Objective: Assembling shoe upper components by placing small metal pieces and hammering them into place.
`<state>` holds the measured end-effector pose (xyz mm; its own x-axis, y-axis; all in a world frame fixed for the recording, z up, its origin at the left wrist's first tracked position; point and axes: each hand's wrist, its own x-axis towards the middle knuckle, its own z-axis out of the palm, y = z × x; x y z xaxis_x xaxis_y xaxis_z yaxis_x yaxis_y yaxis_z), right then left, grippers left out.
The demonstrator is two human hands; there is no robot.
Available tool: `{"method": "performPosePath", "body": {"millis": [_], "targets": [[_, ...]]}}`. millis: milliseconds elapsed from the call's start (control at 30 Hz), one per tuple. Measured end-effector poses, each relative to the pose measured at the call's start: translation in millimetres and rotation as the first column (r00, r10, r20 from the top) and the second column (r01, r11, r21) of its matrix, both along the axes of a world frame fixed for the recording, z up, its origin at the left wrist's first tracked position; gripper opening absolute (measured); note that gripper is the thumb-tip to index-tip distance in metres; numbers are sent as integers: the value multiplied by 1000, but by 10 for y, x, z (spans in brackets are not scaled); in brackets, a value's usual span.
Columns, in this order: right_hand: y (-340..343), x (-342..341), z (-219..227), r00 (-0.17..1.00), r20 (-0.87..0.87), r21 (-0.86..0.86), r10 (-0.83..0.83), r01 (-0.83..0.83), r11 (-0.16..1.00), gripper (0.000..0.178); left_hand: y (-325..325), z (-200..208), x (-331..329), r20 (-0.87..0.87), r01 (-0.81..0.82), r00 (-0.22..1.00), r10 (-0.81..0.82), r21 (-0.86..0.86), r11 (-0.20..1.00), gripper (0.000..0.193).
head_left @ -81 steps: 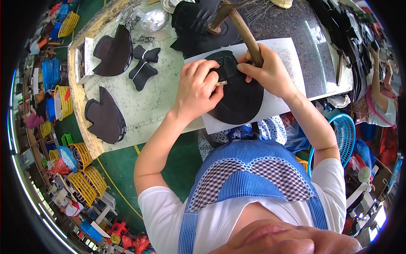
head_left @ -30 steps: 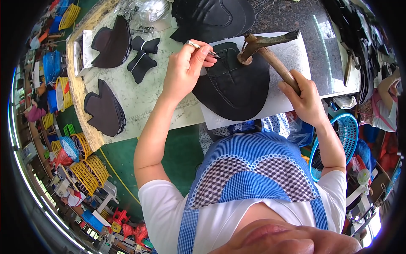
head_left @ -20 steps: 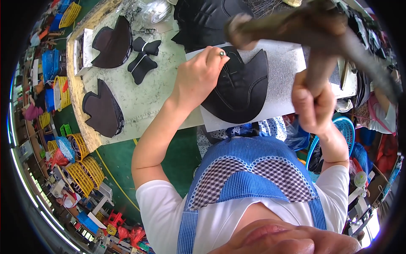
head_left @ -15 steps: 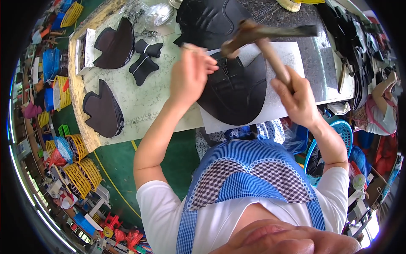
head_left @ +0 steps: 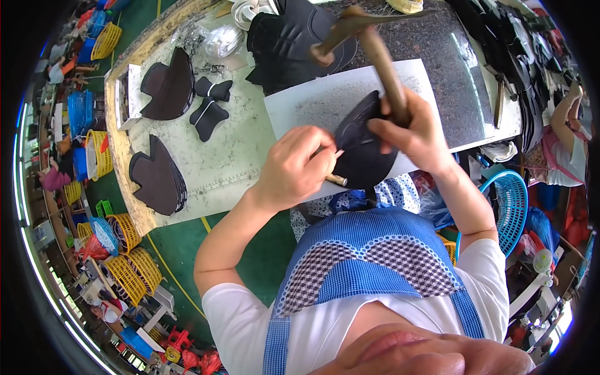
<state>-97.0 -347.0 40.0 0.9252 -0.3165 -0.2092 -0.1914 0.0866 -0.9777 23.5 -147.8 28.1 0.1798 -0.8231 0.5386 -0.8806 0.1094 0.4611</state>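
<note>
The left hand [head_left: 297,167] curls closed around a slim rod [head_left: 337,180], fingers at the edge of a smooth black leather piece [head_left: 367,164]. The right hand [head_left: 414,134] holds a hammer [head_left: 382,62] by its round wooden handle, thumb against the leather. The curved leather sits between both hands, mid-frame, by a speckled white sheet [head_left: 300,106]. Upper left lies a notched, matte dark stack [head_left: 167,87].

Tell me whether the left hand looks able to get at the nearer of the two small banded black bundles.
Probably yes: only bare tabletop shows between the left hand and the nearer bundle, though the short rod in its grasp may hinder a grip.
</note>
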Motion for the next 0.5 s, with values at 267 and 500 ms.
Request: {"method": "performPosePath", "body": {"millis": [267, 500], "targets": [[-1208, -393, -37, 849, 19, -570, -528, 442, 692, 26, -486, -393, 956, -31, -422, 903, 428, 112, 899, 68], [-1145, -815, -233, 785, 51, -419, -617, 578, 701, 30, -952, -413, 1076, 376, -538, 826, 419, 306, 786, 82]]}}
